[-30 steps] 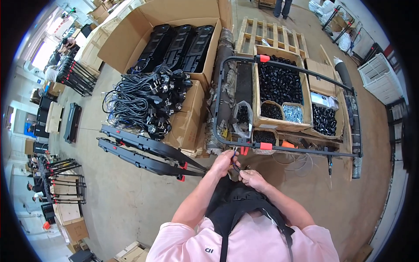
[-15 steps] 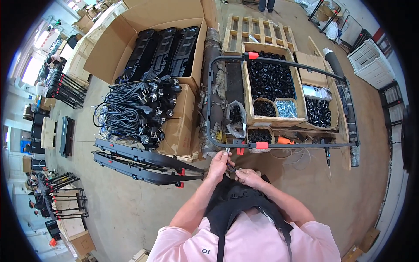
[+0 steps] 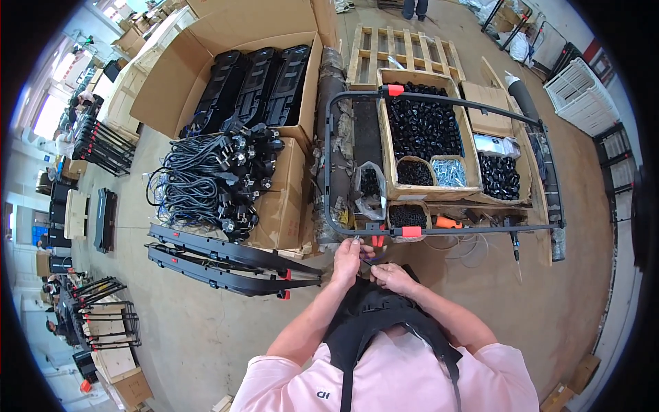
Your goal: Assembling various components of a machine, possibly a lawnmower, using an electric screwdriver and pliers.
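Note:
My left hand (image 3: 347, 262) is closed just below the near rail of a black tubular frame (image 3: 473, 231). A small silvery tip shows at its fingertips, but what it holds is too small to make out. Beside it, my right hand (image 3: 391, 277) pinches a thin dark cord-like piece (image 3: 369, 263) that runs toward the left hand. Red clips (image 3: 411, 232) sit on the frame's near and far rails. Close to the left hand, a red two-pronged part (image 3: 378, 240) hangs at the near rail.
Under the frame stand a wooden box of black knobs (image 3: 422, 127), a compartment of silver screws (image 3: 449, 172) and a tub of small black parts (image 3: 408, 215). Leftward are bundled black power cords (image 3: 199, 178), a carton of black housings (image 3: 312, 103) and curved black rails (image 3: 213, 268).
My left hand has shifted slightly right and down, and its fingers have turned a little. The right hand keeps its pinch almost in place. The frame stays where it was.

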Action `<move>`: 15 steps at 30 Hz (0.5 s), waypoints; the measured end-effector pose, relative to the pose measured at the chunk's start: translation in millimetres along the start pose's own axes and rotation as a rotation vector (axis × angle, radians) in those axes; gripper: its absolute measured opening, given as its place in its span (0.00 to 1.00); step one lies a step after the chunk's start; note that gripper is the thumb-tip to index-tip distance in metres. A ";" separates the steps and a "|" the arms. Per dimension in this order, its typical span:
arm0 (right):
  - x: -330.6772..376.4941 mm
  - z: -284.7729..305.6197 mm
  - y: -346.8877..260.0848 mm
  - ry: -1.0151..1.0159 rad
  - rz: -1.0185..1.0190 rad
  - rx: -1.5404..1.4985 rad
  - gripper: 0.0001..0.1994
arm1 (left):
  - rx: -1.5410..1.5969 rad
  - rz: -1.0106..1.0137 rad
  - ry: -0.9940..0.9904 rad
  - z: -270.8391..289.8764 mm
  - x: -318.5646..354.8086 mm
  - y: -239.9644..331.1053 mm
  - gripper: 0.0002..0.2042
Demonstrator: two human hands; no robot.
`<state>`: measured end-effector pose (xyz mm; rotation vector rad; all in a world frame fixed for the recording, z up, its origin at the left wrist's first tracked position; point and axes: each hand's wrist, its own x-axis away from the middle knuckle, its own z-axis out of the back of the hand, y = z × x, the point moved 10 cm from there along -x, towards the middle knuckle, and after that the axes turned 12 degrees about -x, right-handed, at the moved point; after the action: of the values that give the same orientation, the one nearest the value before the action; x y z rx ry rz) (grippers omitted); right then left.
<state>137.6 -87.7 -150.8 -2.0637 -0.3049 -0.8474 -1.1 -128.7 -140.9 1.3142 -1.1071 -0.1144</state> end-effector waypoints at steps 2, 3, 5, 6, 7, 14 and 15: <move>2.3 2.2 -3.1 0.033 0.018 0.061 0.23 | 0.012 0.012 0.015 -5.0 1.5 2.0 0.12; 4.0 3.0 -4.8 0.035 0.023 0.059 0.23 | 0.027 0.025 0.033 -6.7 2.0 2.5 0.12; 7.0 10.8 -6.4 0.110 0.012 0.109 0.24 | 0.045 0.014 0.046 -10.2 0.5 2.2 0.12; 7.8 10.3 -7.9 0.110 0.015 0.111 0.24 | 0.062 0.004 0.060 -9.8 0.2 3.0 0.13; 8.0 12.6 -8.2 0.112 0.012 0.118 0.24 | 0.063 -0.002 0.056 -11.2 -1.4 3.4 0.13; 8.7 12.8 -7.6 0.048 0.050 0.106 0.23 | -0.072 -0.045 0.046 -9.6 1.2 11.2 0.14; 7.4 12.3 -6.5 0.035 0.049 0.092 0.22 | -0.073 -0.039 0.049 -9.5 0.9 11.0 0.14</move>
<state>145.5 -74.7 -146.6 -1.9615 -0.2679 -0.8245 0.5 -118.9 -130.2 1.2669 -1.0276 -0.1496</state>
